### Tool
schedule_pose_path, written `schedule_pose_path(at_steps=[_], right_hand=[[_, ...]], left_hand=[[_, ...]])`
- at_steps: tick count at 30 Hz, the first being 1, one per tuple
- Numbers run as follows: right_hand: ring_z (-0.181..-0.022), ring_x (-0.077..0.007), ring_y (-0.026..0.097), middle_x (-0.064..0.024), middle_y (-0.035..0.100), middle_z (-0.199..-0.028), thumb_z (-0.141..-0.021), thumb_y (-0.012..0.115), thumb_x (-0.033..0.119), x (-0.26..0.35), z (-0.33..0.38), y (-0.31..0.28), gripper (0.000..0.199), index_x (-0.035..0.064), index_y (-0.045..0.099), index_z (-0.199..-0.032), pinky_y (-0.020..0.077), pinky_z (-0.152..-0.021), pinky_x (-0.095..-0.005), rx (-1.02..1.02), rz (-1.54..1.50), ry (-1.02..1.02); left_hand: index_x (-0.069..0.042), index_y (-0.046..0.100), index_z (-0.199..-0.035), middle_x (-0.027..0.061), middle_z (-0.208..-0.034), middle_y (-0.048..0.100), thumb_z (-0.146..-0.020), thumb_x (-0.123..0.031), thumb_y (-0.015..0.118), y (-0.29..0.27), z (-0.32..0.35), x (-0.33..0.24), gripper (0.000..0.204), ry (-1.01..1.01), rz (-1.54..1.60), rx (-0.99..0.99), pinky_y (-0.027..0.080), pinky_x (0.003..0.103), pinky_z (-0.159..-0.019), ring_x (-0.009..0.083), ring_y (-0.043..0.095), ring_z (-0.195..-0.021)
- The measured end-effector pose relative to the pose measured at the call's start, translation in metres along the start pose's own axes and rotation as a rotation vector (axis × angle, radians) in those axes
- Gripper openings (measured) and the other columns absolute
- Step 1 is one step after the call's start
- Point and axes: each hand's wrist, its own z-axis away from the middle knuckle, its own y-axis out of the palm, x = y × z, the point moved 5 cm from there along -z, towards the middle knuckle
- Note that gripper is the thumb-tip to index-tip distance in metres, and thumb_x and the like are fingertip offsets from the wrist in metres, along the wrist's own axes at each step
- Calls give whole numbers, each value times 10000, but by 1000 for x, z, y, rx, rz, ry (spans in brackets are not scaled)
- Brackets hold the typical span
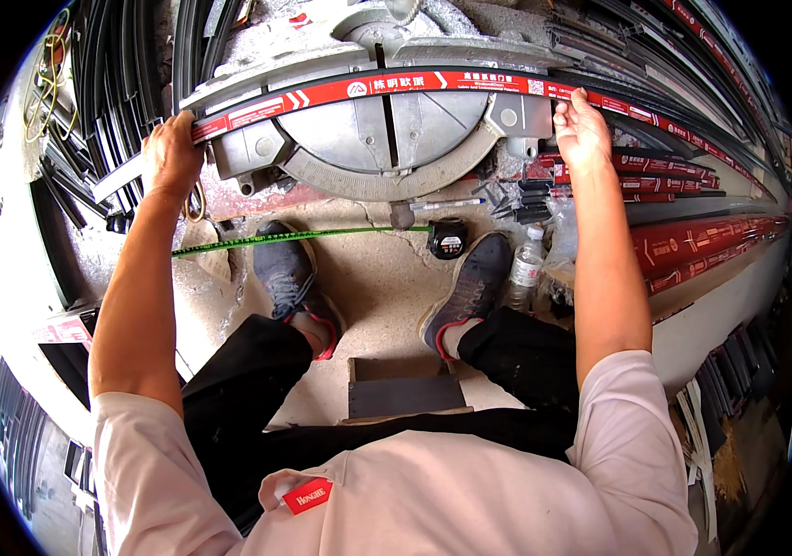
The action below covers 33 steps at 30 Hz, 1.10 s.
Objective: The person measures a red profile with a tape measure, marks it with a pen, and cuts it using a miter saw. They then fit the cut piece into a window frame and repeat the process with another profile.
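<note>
- Red-taped long bar (387, 85) lies across the grey saw table (387, 139), and both hands grip it.
- Left hand (172, 153) is closed around the bar's left end.
- Right hand (581, 130) is closed on the bar further right, past the table's edge.
- Round saw table sits right under the middle of the bar, with a slot down its centre.
- More red-wrapped bars (692, 246) lie stacked just beside the right arm.
- Black strips (123, 65) crowd the floor by the left hand.
- Green measuring tape (303, 237) stretches over the floor between the saw and the grey shoes (285, 269), ending at its black case (449, 241).
- Plastic bottle (526, 269) stands next to the right shoe.
</note>
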Motion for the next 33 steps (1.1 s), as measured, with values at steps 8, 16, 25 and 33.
schedule_pose_path(at_steps=[8, 16, 25, 33], right_hand=[[-698, -160, 594, -14, 628, -825, -974, 774, 188, 3, -4, 8, 151, 110, 648, -1006, 475, -603, -268, 8, -24, -7], [-704, -157, 601, -17, 636, -840, -976, 770, 161, 4, -9, 7, 142, 107, 656, -1041, 508, -624, -262, 16, -33, -20], [-722, -149, 604, -10, 646, -857, -961, 786, 141, 3, -9, 8, 141, 93, 679, -1038, 526, -642, -257, 21, -64, -29], [-714, -152, 612, -4, 645, -838, -954, 797, 164, 3, -10, 4, 142, 103, 682, -1012, 533, -653, -276, 9, -64, -39]], left_hand=[[-101, 703, -1042, 110, -1053, 720, -861, -188, 767, 3, -8, 6, 211, 43, 5, -40, 493, 491, -942, 343, 674, -1063], [-83, 692, -936, 128, -977, 708, -804, -164, 802, -2, -7, 2, 190, 49, 38, -99, 503, 502, -914, 367, 664, -1030], [-92, 693, -986, 115, -1026, 709, -824, -148, 766, 3, -7, 5, 186, 44, 11, -83, 494, 485, -931, 355, 669, -1044], [-92, 713, -989, 110, -1023, 716, -830, -164, 768, -1, -9, 0, 183, 19, 15, -53, 504, 493, -927, 352, 678, -1034]])
